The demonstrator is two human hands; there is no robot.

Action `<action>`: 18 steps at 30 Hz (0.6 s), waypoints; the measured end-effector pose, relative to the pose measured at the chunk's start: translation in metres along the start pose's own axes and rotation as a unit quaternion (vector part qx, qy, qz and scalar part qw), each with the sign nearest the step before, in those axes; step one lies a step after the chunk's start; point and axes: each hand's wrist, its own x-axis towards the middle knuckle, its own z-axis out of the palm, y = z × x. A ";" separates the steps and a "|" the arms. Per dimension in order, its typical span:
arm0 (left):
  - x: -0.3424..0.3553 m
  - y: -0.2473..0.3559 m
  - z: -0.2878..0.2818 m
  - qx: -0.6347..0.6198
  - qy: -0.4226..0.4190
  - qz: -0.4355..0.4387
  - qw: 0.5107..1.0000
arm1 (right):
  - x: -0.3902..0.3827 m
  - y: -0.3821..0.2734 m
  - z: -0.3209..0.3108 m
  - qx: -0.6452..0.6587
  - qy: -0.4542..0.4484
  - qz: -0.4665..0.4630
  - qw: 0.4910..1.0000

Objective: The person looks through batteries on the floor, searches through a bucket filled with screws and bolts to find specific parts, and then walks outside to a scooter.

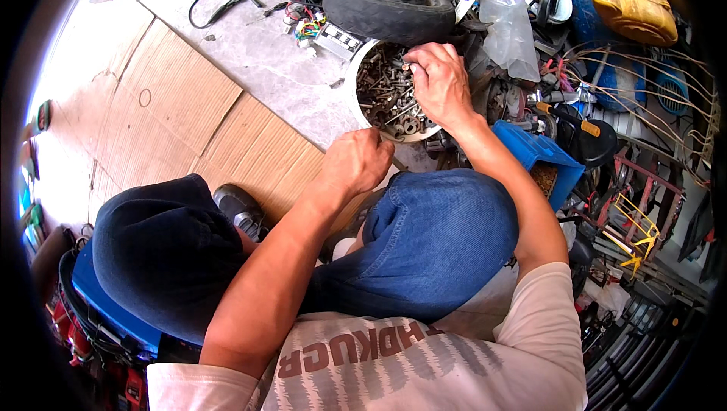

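Note:
A round white bucket (354,90) full of loose bolts, screws, nuts and washers (390,93) stands in front of my knees. My right hand (441,87) is over its right side, thumb and fingers pinched on a small metal fastener (407,67) whose exact kind is too small to make out. At the near rim, my left hand (354,161) is closed with its fingers curled under. What those fingers hold, if anything, is hidden from view.
A black-tyred wheel (390,14) lies just beyond the bucket, beside tangled wires (307,21). Flattened cardboard (159,101) covers the floor at left. To the right are a blue bin (534,150), a yellow jerrycan (632,8), a clear plastic bag (511,36) and piled scrap parts.

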 end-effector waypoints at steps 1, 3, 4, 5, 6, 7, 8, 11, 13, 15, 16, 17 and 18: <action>0.000 0.000 0.000 0.003 -0.002 -0.002 1.000 | 0.000 0.000 -0.002 0.006 0.001 0.002 1.000; 0.000 0.001 -0.001 0.003 -0.008 -0.009 1.000 | 0.003 -0.007 -0.008 0.021 -0.002 -0.015 1.000; 0.000 0.001 -0.002 0.001 -0.012 -0.011 1.000 | 0.004 -0.012 -0.010 0.028 -0.005 -0.034 0.999; 0.000 0.001 -0.002 -0.002 -0.018 -0.012 1.000 | 0.004 -0.016 -0.012 0.035 -0.007 -0.051 0.998; 0.000 0.001 -0.001 0.004 -0.019 -0.016 1.000 | 0.003 -0.021 -0.008 0.027 -0.039 -0.057 0.997; 0.000 0.001 -0.001 0.009 -0.020 -0.019 1.000 | 0.004 -0.024 -0.004 0.028 -0.054 -0.095 0.994; 0.000 0.001 -0.001 0.015 -0.022 -0.022 0.999 | 0.003 -0.027 0.000 0.027 -0.069 -0.132 0.988; 0.001 0.000 -0.001 0.032 -0.040 -0.015 0.999 | -0.006 -0.022 0.011 -0.055 -0.102 -0.156 0.981; 0.001 0.002 0.001 0.039 -0.050 -0.029 0.998 | -0.011 -0.015 0.014 -0.070 -0.108 -0.157 0.979; 0.000 -0.001 0.000 0.042 -0.056 -0.045 0.997 | -0.012 -0.017 0.013 -0.057 -0.123 -0.154 0.979; 0.002 -0.002 -0.001 0.041 -0.059 -0.051 0.996 | -0.012 -0.017 0.012 -0.051 -0.131 -0.152 0.978; 0.003 -0.002 -0.001 0.038 -0.061 -0.053 0.996 | -0.010 -0.014 0.008 -0.027 -0.152 -0.157 0.975; 0.004 -0.002 -0.002 0.041 -0.067 -0.059 0.995 | -0.013 -0.012 0.005 -0.033 -0.157 -0.176 0.971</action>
